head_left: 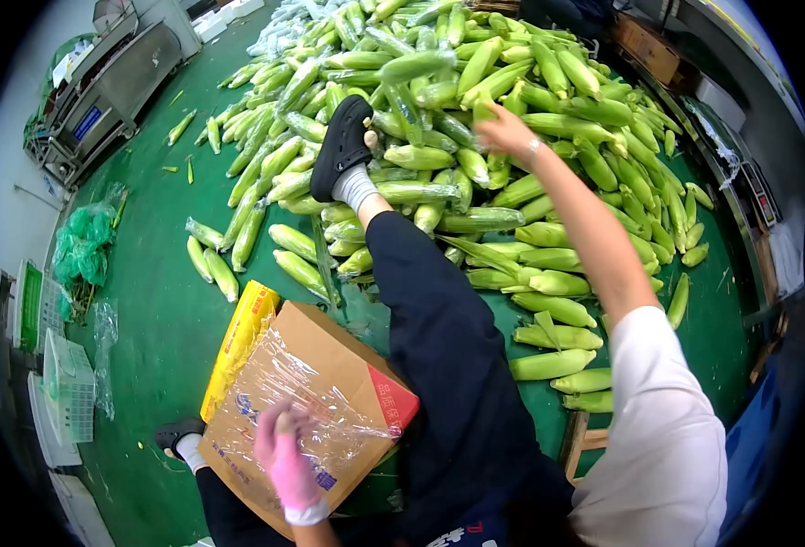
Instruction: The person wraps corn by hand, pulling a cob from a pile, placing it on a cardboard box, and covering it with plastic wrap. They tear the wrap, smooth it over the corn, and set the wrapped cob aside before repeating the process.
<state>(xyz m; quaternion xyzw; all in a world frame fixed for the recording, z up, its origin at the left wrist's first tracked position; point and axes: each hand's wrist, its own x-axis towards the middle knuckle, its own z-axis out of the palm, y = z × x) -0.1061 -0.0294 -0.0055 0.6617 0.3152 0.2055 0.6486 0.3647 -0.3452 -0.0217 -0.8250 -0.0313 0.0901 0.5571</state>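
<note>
My right hand [509, 135] reaches out bare over the heap of corn [557, 118], its fingers stretched and slightly blurred. Just beyond it, a film-wrapped ear of corn [418, 66] shows blurred above the heap, apart from the fingers. My left hand [289, 460], in a pink glove with bare fingertips, is raised over a cardboard box [338, 351] in my lap, fingers apart. Clear plastic film [279, 378] lies crumpled across the box top under that hand. A yellow printed packet [241, 342] leans along the box's left side.
My leg stretches forward, with a black clog [340, 150] against the corn. Unwrapped ears [557, 337] line the right side. Green plastic bags [85, 242] and white crates [69, 387] stand left. A metal machine [115, 91] is at the back left, a wooden stool [587, 440] by my right side.
</note>
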